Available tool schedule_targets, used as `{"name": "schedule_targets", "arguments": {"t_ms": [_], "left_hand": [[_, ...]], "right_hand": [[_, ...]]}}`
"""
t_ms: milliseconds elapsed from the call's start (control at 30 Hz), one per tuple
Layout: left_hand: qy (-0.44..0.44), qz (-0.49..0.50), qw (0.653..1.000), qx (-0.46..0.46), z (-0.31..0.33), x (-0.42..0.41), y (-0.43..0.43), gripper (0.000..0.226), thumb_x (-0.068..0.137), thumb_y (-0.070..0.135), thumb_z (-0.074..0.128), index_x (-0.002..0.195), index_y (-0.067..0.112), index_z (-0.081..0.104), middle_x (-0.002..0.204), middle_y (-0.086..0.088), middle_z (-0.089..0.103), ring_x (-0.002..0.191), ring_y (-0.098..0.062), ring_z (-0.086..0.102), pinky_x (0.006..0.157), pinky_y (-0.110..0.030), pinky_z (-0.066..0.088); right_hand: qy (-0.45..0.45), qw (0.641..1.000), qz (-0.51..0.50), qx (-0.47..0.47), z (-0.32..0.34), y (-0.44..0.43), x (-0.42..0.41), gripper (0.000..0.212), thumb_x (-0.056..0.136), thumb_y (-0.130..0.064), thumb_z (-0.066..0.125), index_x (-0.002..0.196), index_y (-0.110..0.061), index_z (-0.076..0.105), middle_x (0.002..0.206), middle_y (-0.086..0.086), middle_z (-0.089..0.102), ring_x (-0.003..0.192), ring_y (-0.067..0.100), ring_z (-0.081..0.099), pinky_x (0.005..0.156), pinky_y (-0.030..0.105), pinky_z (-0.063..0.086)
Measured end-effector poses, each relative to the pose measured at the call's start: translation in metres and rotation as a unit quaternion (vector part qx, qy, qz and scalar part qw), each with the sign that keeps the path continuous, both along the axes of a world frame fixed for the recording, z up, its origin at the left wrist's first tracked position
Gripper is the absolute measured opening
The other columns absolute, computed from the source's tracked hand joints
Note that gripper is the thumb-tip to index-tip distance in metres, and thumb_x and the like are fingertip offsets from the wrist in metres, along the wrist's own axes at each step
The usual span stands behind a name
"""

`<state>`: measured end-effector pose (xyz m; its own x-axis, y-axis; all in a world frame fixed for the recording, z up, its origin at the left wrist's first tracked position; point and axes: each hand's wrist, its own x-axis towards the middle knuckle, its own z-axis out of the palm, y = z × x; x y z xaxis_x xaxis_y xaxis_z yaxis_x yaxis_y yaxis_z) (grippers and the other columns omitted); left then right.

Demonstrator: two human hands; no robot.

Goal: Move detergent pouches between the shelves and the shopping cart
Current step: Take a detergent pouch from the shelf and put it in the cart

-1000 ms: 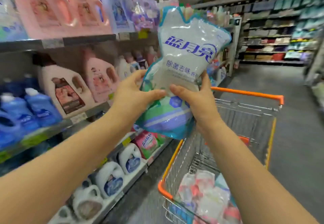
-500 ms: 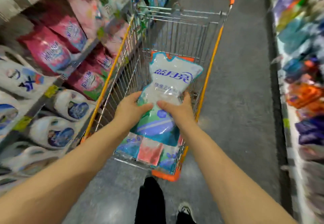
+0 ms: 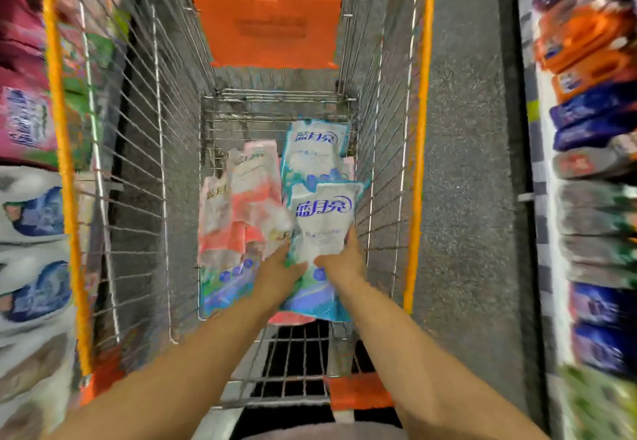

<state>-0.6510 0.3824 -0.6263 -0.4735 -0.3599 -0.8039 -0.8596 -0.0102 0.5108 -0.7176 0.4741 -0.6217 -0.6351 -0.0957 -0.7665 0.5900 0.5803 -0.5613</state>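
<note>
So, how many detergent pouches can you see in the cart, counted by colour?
Blue-and-white pouches: 3, one held by left hand and right hand
Pink pouches: 2
Total: 5 plainly seen; pink scraps underneath may be more.

A: Entry: where is your blue pouch (image 3: pixel 322 229) compared with one second back?
B: You had it raised high then. Half a second ago it hung over the cart (image 3: pixel 418 129). Now it is low inside the basket, on the right side.
A: And your hands?
B: Your left hand (image 3: pixel 279 276) and right hand (image 3: pixel 344 260) went down with it, beside the pink pouches (image 3: pixel 255 198). Your view has tipped to look straight into the basket.
</note>
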Motion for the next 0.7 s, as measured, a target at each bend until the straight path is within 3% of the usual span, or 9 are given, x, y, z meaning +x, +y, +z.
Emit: {"name": "schedule_targets", "arguments": {"t_ms": [67, 133, 233, 333, 533, 633, 700], "left_hand": [[-0.024, -0.042, 0.999, 0.019, -0.015, 0.003, 0.007, 0.078, 0.07, 0.038, 0.068, 0.139, 0.013, 0.04, 0.133, -0.012, 0.053, 0.113, -0.023, 0.055, 0.09, -0.027, 0.039], [-0.057, -0.098, 0.993, -0.001, -0.024, 0.006, 0.014, 0.073, 0.084, 0.025, 0.065, 0.145, 0.016, 0.026, 0.137, -0.012, 0.05, 0.121, -0.027, 0.05, 0.09, -0.025, 0.037], [-0.061, -0.113, 0.992, -0.009, -0.038, 0.011, 0.021, 0.068, 0.087, 0.016, 0.06, 0.145, 0.018, 0.024, 0.129, -0.015, 0.055, 0.114, -0.029, 0.055, 0.086, -0.027, 0.04], [-0.069, -0.128, 0.989, -0.015, -0.035, 0.013, 0.023, 0.064, 0.088, 0.017, 0.058, 0.143, 0.016, 0.025, 0.127, -0.014, 0.056, 0.112, -0.031, 0.056, 0.086, -0.029, 0.041], [-0.1, -0.218, 0.97, -0.04, -0.017, 0.013, 0.02, 0.055, 0.086, 0.033, 0.052, 0.133, 0.009, 0.041, 0.13, -0.015, 0.054, 0.116, -0.031, 0.053, 0.093, -0.032, 0.043], [-0.088, -0.182, 0.977, -0.068, 0.008, 0.018, 0.023, 0.039, 0.089, 0.022, 0.055, 0.124, 0.004, 0.055, 0.128, -0.017, 0.055, 0.118, -0.03, 0.053, 0.094, -0.03, 0.041], [-0.042, -0.112, 0.99, -0.072, 0.025, 0.026, 0.028, 0.029, 0.081, 0.019, 0.06, 0.106, 0.006, 0.063, 0.119, -0.016, 0.06, 0.113, -0.03, 0.056, 0.087, -0.03, 0.044]], "right_hand": [[0.003, 0.999, 0.012, 0.05, -0.01, 0.004, 0.003, 0.074, 0.085, -0.006, 0.06, 0.147, -0.026, 0.026, 0.128, 0.004, 0.059, 0.104, 0.024, 0.061, 0.072, 0.021, 0.044], [-0.009, 0.997, 0.02, 0.08, -0.018, 0.007, 0.006, 0.058, 0.091, -0.016, 0.057, 0.143, -0.019, 0.032, 0.133, 0.007, 0.055, 0.114, 0.025, 0.058, 0.084, 0.024, 0.043], [-0.048, 0.99, 0.043, 0.121, -0.021, 0.008, 0.017, 0.046, 0.096, -0.016, 0.047, 0.14, -0.017, 0.031, 0.138, 0.01, 0.048, 0.123, 0.026, 0.05, 0.1, 0.03, 0.038], [-0.006, 0.983, 0.069, 0.168, -0.021, 0.009, 0.028, 0.056, 0.092, -0.01, 0.049, 0.142, -0.013, 0.025, 0.141, 0.016, 0.039, 0.124, 0.031, 0.046, 0.099, 0.034, 0.039], [0.045, 0.99, 0.052, 0.123, -0.002, 0.019, 0.035, 0.058, 0.082, 0.0, 0.054, 0.137, -0.006, 0.036, 0.134, 0.019, 0.043, 0.122, 0.032, 0.045, 0.099, 0.033, 0.038], [0.082, 0.989, 0.072, 0.098, 0.011, 0.025, 0.041, 0.054, 0.08, -0.007, 0.059, 0.131, -0.007, 0.045, 0.128, 0.015, 0.05, 0.118, 0.03, 0.051, 0.092, 0.03, 0.043], [0.104, 0.986, 0.1, 0.079, 0.027, 0.029, 0.047, 0.057, 0.08, -0.009, 0.06, 0.134, -0.007, 0.043, 0.132, 0.015, 0.046, 0.121, 0.031, 0.047, 0.095, 0.03, 0.041]]}}
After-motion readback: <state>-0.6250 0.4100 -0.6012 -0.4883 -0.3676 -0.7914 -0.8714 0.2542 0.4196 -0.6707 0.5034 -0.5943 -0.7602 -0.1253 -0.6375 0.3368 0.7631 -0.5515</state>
